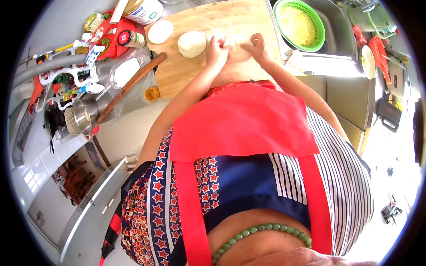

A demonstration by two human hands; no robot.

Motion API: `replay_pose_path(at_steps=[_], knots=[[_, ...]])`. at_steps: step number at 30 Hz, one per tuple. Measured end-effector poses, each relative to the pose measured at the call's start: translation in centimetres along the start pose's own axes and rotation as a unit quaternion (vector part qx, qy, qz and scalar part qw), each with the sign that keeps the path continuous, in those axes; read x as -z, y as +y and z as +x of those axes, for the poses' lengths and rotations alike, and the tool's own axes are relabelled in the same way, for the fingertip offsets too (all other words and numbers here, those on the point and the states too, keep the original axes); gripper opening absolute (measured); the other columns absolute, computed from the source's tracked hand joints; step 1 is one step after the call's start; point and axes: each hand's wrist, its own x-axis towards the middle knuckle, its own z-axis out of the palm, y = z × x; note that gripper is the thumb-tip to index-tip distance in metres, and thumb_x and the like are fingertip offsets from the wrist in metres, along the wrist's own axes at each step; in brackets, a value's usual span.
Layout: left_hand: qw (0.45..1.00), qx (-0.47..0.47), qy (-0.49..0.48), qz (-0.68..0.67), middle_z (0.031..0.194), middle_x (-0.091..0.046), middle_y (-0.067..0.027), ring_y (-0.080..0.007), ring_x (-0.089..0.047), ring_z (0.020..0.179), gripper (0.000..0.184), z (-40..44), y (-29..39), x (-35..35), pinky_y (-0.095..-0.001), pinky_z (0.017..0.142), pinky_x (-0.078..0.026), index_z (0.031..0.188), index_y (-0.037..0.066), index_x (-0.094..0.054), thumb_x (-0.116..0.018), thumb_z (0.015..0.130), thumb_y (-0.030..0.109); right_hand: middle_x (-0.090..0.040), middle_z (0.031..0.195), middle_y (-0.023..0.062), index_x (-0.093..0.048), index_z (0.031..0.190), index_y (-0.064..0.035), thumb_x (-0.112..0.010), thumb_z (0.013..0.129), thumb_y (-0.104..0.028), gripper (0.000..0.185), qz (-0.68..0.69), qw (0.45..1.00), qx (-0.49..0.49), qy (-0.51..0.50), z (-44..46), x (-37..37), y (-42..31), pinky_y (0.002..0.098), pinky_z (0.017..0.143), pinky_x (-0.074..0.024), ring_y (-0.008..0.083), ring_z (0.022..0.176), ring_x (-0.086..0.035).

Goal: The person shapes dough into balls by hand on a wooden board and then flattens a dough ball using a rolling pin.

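Note:
On the wooden board (177, 84), a pale flattened piece of dough (238, 52) lies between my two hands, its outline washed out by glare. My left hand (217, 51) has its fingers curled in at the left side of this piece. Opposite it, my right hand (259, 48) pinches with bent fingers at the right side. Just left of my left hand sits a round ball of dough (192, 44). Farther left is a flat white dough round (160, 32). What lies under the fingertips is partly hidden.
A long wooden rolling pin (132, 86) leans across the counter at left, near a yellow cap (151, 93) and a spice jar (132, 38). A white tub (144, 11) stands behind. A green colander (320, 33) of pale shreds sits at the sink (339, 26).

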Motion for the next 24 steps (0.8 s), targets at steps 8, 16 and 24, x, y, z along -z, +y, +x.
replay_pose_path(at_steps=[8, 16, 24], knots=[[0.936, -0.297, -0.001, 0.188, 0.127, -0.053, -0.0212, -0.0357, -0.049, 0.121, 0.04, 1.1, 5.7, -0.1, -0.0422, 0.102, -0.04, 0.122, -0.002, -0.051, -0.061, 0.086, 0.011, -0.051, 0.133, 0.015, -0.05, 0.13, -0.003, -0.06, 0.086, -0.021, 0.048, -0.242, 0.908, 0.342, -0.003, -0.4, 1.7, 0.3, 0.0414, 0.109, -0.0344, 0.0292, 0.127, -0.046], [0.87, -0.33, -0.129, 0.344, 0.151, -0.031, -0.0187, -0.0386, -0.029, 0.138, 0.073, -1.4, 2.8, -2.3, -0.0494, 0.113, -0.021, 0.144, 0.001, -0.033, -0.048, 0.092, 0.05, -0.042, 0.143, 0.0161, -0.044, 0.137, -0.0089, -0.05, 0.083, -0.042, 0.063, -0.39, 0.84, 0.366, -0.092, 0.1, -1.9, 1.0, 0.0508, 0.114, -0.0208, 0.0356, 0.133, -0.034], [0.875, -0.318, -0.14, 0.336, 0.152, -0.027, -0.0199, -0.0382, -0.027, 0.139, 0.074, -0.4, 3.0, -1.5, -0.0493, 0.111, -0.024, 0.144, 0.0, -0.031, -0.05, 0.091, 0.048, -0.038, 0.146, 0.0152, -0.041, 0.141, -0.0121, -0.052, 0.082, -0.043, 0.068, -0.404, 0.837, 0.361, -0.079, 0.2, -2.2, 0.0, 0.0568, 0.112, -0.0204, 0.0351, 0.136, -0.031]])
